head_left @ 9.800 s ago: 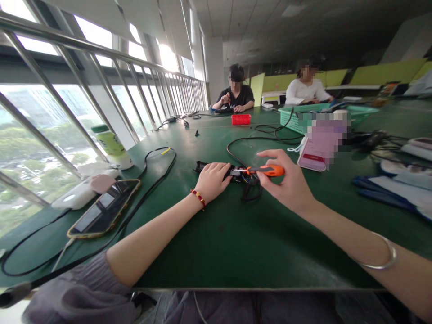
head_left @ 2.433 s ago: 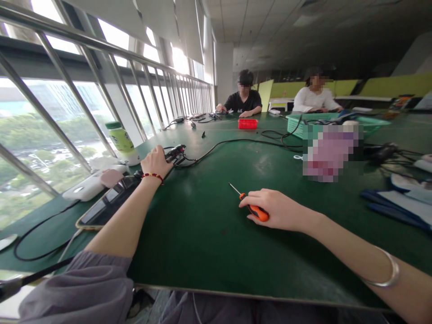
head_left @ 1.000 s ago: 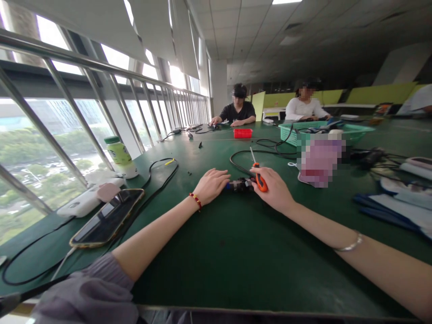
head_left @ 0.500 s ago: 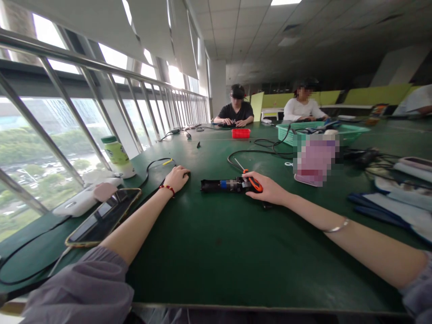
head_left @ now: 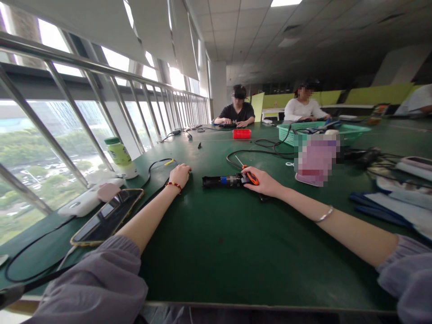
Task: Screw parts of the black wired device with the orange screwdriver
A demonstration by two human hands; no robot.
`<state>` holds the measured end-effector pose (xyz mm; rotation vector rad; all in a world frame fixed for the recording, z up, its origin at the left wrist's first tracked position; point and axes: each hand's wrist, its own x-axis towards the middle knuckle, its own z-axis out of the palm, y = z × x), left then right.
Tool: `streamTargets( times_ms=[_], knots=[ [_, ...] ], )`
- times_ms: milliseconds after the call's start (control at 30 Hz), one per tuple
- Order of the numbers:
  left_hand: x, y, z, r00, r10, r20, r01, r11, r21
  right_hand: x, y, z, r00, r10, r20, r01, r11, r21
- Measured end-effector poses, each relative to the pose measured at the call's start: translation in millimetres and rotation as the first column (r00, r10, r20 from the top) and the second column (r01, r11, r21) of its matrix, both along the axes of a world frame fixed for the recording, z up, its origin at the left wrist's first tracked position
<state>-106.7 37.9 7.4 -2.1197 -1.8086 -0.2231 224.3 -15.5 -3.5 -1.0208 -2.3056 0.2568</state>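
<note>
My right hand is closed around the orange-and-black handle of a screwdriver; its thin metal shaft points away and to the left. Under and beside those fingers is the right end of a black cylindrical device, which lies sideways and has a blue band and a clear-looking section. What kind of device it is, I cannot make out. To its left, my left hand rests on the green table with curled fingers, close to a black cable. Whatever is under those fingers is hidden.
At left lie a phone and a white power bank, near a green-capped bottle. Further off are a red box and a green basket of cables. Blue-and-white gloves lie at right. Several people sit beyond.
My left hand has shifted slightly right and my right hand slightly left, with the forearms following. The right hand keeps its hold on the screwdriver. The view has turned a little.
</note>
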Motion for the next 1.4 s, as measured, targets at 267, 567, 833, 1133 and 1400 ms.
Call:
streamTargets(
  times_ms=[267,567,833,1133,1400],
  knots=[
    [8,45,5.1,0.994,0.088,-0.069,-0.087,0.996,0.024,-8,49,-4.9,0.999,-0.047,0.011,0.047,0.998,0.046],
    [13,104,14.0,0.991,-0.036,-0.129,0.042,0.998,0.042,-21,103,-2.9,0.997,-0.081,0.004,0.081,0.995,0.058],
    [13,148,12.5,0.989,-0.103,-0.106,0.112,0.99,0.086,-21,142,3.7,1.0,-0.006,-0.024,0.007,1.0,0.019],
    [17,181,-3.0,0.968,-0.195,0.159,0.167,0.971,0.173,-23,176,4.5,0.972,0.067,-0.226,-0.083,0.994,-0.064],
    [10,147,-2.5,0.747,-0.166,0.644,0.101,0.985,0.137,-21,142,9.4,0.945,-0.047,-0.323,-0.012,0.984,-0.179]
  ],
)
